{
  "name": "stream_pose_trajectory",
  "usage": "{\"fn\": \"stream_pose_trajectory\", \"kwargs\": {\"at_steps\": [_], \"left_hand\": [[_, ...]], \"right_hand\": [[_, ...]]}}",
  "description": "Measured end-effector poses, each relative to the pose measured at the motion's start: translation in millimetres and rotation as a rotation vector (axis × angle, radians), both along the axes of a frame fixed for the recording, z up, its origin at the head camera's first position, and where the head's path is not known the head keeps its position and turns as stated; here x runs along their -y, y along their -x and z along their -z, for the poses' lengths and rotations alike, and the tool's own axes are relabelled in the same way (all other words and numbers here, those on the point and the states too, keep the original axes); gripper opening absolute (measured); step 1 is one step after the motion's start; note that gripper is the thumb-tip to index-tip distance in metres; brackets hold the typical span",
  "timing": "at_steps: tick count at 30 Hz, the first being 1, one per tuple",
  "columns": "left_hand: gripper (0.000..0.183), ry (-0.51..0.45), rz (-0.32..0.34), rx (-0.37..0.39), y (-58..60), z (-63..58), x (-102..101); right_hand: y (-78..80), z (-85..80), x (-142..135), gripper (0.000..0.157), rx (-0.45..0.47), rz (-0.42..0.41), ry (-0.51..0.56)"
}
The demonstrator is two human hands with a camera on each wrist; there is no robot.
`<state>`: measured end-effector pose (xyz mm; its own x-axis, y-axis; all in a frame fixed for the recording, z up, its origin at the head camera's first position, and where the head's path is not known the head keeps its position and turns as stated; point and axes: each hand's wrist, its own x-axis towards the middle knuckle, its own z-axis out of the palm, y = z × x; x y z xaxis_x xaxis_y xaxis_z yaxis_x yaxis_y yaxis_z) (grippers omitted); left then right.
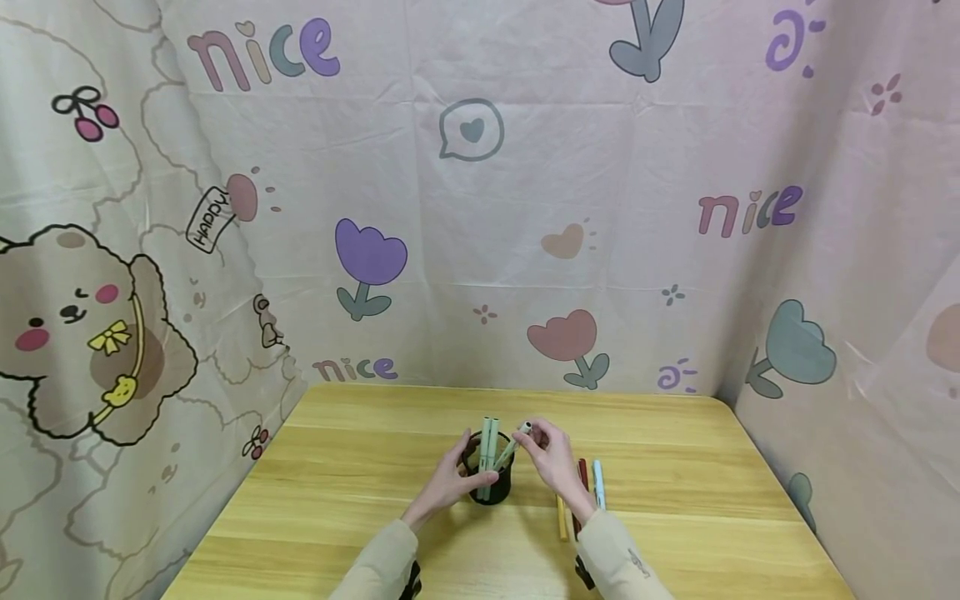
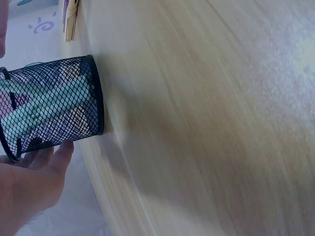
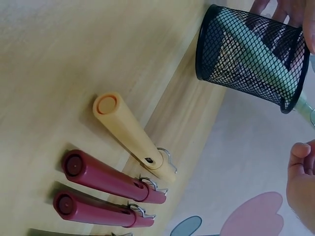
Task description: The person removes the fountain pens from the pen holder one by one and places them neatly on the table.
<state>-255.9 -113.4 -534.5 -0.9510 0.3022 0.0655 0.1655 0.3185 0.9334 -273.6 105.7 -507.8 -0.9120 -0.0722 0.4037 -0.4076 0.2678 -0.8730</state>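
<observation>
A black wire-mesh pen holder stands upright on the table, and my left hand grips its left side, thumb across the front. Two pale green pens stand in the holder side by side. A third light green pen leans to the right over the rim, with its lower part inside. My right hand pinches that leaning pen near its top end. Through the mesh, the green pens show in the left wrist view.
To the right of the holder lie a yellow pen, two dark red pens and a light blue pen, partly behind my right forearm. The wooden table meets a printed cloth backdrop at its far edge.
</observation>
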Motion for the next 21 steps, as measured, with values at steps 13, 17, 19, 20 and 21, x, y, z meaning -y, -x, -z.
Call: {"fn": "stream_pose_trajectory", "kwargs": {"at_steps": [13,17,19,20,21], "left_hand": [[0.104,0.008,-0.004,0.0,1.0,0.9,0],[0.104,0.005,-0.003,0.0,1.1,0.6,0],[0.104,0.0,-0.003,0.001,1.0,0.6,0],[0.104,-0.003,-0.003,0.002,1.0,0.6,0],[0.104,-0.005,-0.004,0.002,1.0,0.7,0]], "right_hand": [[-6.0,-1.8,2,0.014,0.05,0.095,0.221],[-8.8,-3.3,0,0.018,0.066,0.071,0.289],[-10.9,-4.4,-1,0.021,0.071,0.056,0.318],[-11.9,-5.1,-1,0.023,0.072,0.05,0.333],[-12.7,-5.4,-2,0.024,0.072,0.048,0.344]]}}
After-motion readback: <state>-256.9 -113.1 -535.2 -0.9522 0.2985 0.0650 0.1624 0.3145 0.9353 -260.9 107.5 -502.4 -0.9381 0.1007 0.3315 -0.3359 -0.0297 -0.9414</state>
